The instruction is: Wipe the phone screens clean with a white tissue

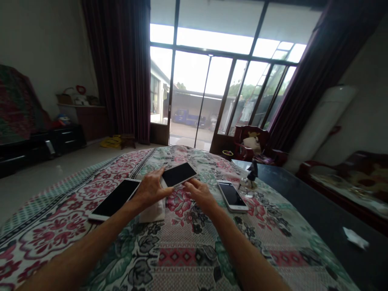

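Note:
A white-edged smartphone (179,174) with a dark screen is tilted between my two hands over the patterned tablecloth (178,234). My left hand (152,186) grips its left end, thumb along the near edge. At the lower right edge, my right hand (200,193) has its fingers curled against the phone. Under my left hand lies a white folded cloth or tissue (153,212). A larger white tablet (117,199), screen dark, rests left of it, partly behind my left forearm. To the right of my right hand a second white smartphone (232,196) lies face up.
A small dark figurine (252,171) on a clear base stands beyond the second phone. A dark table surface (306,206) extends at the right, with a crumpled white tissue (355,238) on it. Wooden chairs (253,141) and glass doors are farther back.

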Demonstrator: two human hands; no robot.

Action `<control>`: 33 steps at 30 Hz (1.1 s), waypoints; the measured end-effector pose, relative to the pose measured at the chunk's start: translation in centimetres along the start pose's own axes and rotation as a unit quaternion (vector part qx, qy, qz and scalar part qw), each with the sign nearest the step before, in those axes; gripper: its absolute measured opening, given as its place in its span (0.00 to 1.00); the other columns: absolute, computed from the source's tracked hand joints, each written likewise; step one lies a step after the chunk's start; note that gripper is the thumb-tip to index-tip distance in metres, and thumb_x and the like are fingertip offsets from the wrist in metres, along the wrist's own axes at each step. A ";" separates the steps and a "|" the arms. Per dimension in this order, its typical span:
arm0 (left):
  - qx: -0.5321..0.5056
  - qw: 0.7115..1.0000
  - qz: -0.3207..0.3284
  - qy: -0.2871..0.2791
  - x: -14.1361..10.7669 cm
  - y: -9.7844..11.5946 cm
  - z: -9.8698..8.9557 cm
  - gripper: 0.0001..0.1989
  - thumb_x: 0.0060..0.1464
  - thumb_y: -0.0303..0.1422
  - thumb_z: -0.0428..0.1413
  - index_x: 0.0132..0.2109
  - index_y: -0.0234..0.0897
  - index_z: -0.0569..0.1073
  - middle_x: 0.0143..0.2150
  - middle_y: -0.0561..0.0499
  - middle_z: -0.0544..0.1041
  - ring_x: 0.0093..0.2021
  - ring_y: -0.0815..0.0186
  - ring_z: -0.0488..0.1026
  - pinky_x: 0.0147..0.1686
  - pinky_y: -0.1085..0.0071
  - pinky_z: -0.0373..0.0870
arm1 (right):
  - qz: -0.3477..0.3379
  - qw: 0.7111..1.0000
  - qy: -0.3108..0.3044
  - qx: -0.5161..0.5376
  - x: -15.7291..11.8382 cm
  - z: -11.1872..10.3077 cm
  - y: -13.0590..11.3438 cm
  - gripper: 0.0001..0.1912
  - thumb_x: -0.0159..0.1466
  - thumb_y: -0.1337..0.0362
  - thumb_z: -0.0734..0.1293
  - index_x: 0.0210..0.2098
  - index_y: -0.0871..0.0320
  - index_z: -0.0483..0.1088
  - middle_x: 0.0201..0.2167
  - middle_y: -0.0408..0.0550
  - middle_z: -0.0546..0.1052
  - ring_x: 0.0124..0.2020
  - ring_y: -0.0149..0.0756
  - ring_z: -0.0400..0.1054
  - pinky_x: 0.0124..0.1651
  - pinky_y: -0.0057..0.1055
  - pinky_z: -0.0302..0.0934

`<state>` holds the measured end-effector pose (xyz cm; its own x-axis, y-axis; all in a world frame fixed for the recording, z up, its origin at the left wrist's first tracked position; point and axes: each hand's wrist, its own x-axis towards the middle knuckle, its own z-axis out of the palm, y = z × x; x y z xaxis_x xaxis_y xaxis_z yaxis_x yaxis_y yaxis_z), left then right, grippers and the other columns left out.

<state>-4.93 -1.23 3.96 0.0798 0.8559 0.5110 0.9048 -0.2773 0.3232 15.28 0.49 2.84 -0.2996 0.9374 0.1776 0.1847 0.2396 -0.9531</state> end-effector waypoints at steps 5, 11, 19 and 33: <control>-0.063 0.997 -0.022 -0.026 -0.2 1.0 0.3 0.36 0.48 0.43 0.60 0.62 0.33 0.64 0.60 0.37 0.72 0.61 0.50 0.68 0.59 0.57 0.65 | -0.020 0.982 0.059 0.176 -0.5 1.5 -0.9 0.19 0.59 0.52 0.66 0.46 0.55 0.73 0.41 0.48 0.79 0.41 0.40 0.74 0.41 0.36 0.68; -0.126 0.991 0.029 -0.036 -0.4 -0.1 0.5 0.40 0.47 0.40 0.63 0.65 0.36 0.60 0.62 0.38 0.70 0.62 0.52 0.67 0.60 0.55 0.65 | -0.163 0.977 0.064 0.118 -0.8 2.6 -1.8 0.16 0.59 0.60 0.68 0.46 0.53 0.74 0.42 0.45 0.80 0.46 0.44 0.74 0.52 0.41 0.67; -0.178 0.984 0.029 0.003 -0.6 -0.6 1.5 0.40 0.43 0.40 0.64 0.62 0.37 0.64 0.61 0.39 0.71 0.60 0.48 0.68 0.58 0.52 0.64 | -0.178 0.976 0.064 0.108 -0.5 2.9 -0.6 0.15 0.58 0.61 0.68 0.45 0.55 0.75 0.42 0.46 0.80 0.45 0.45 0.75 0.50 0.39 0.68; -0.539 0.795 -0.206 -0.185 -0.5 0.5 1.0 0.17 0.46 0.42 0.62 0.37 0.32 0.80 0.24 0.53 0.73 0.21 0.74 0.62 0.22 0.77 0.57 | 0.029 0.962 0.038 0.268 0.0 0.7 1.0 0.17 0.55 0.55 0.70 0.41 0.56 0.74 0.35 0.44 0.79 0.35 0.37 0.74 0.36 0.30 0.68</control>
<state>-4.08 -1.34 3.13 0.1673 0.9857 -0.0209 0.0169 0.0183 0.9997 14.81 0.52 1.66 -0.2301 0.9660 0.1182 -0.3166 0.0406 -0.9477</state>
